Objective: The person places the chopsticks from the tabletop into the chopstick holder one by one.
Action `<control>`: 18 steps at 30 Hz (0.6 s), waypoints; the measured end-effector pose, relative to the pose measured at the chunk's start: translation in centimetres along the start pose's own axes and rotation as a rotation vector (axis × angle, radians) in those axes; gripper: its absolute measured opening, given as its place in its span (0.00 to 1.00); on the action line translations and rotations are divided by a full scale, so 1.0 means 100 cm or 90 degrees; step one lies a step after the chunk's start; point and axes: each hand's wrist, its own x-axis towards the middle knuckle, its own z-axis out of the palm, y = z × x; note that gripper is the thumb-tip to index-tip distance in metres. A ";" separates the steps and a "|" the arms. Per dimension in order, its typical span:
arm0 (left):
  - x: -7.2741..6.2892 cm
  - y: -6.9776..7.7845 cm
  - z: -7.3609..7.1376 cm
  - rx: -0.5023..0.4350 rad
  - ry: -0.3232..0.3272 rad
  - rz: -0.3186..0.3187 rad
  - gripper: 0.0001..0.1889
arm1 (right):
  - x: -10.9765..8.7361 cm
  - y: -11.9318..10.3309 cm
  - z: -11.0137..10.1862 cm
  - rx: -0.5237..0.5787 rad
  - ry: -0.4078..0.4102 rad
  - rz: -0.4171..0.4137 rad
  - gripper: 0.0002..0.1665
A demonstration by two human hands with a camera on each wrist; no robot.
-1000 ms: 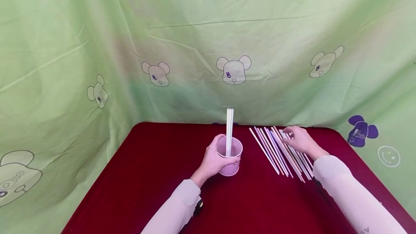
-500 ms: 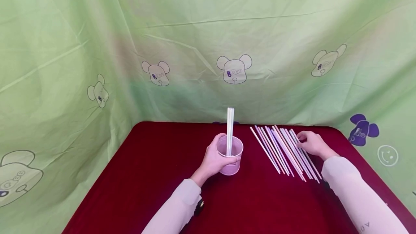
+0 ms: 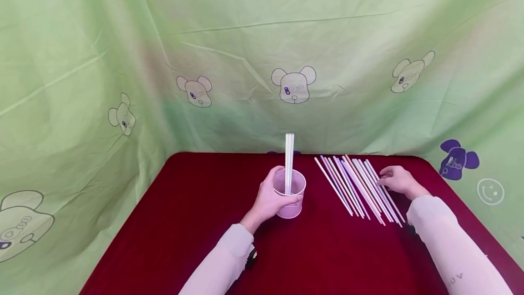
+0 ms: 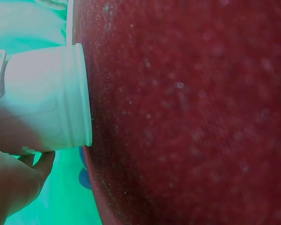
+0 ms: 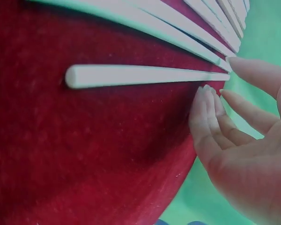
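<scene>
My left hand [image 3: 270, 199] grips a small pink bucket [image 3: 289, 211] around its side, thumb across the front. Several white sticks [image 3: 289, 158] stand upright inside it in a tight bunch. In the left wrist view the bucket [image 4: 51, 93] shows its base rim and a small loop. My right hand [image 3: 399, 180] is at the right edge of a row of pale coloured sticks [image 3: 365, 190]. In the right wrist view, the loosely bent fingers [image 5: 201, 122] are at the far end of the outermost stick [image 5: 136, 76], the thumb apart from them; no grip shows.
A dark red cloth covers the table [image 3: 196, 222]. Green fabric [image 3: 229, 49] with bear prints hangs close behind the table and along both sides. The loose sticks lie side by side, slanting, between the bucket and my right hand.
My right hand has moved right, from over the row to its right edge. The sticks at that side now lie further right and more spread out. My left hand keeps holding the bucket.
</scene>
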 end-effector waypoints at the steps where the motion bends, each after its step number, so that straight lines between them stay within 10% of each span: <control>1: 0.000 0.000 0.000 0.000 0.000 -0.001 0.47 | -0.001 0.001 0.000 0.014 -0.003 0.008 0.26; 18: 0.000 -0.002 0.000 -0.001 0.001 0.006 0.47 | 0.002 0.014 -0.003 0.036 0.000 0.038 0.12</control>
